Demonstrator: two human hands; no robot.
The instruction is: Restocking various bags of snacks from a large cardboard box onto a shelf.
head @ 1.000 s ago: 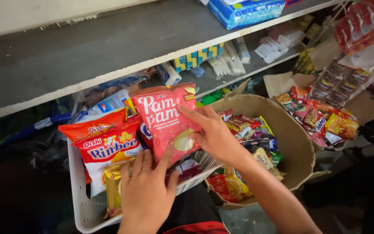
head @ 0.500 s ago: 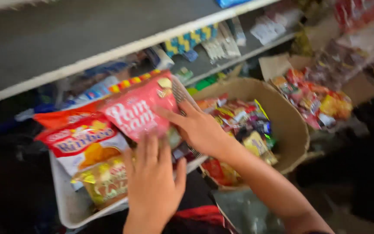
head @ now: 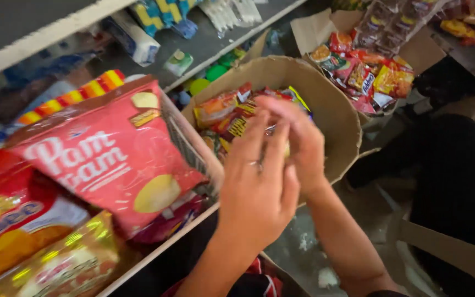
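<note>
Fingers [head: 251, 148] of the left hand [head: 257, 192] lie straight and together at frame centre, overlapping the curled right hand [head: 303, 143]; any grasp is hidden. Both hover over the round cardboard box of small snack packets [head: 336, 118], right of the large pink crisp bag [head: 111, 159].

The left hand [head: 257, 192] wears a thin ring; both forearms are bare, without sleeves.

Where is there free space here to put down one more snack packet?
Bare patches: the grey shelf top left, and the floor under the round cardboard box. Crowded: the white basket with the red chip bag, and both snack boxes.
</note>
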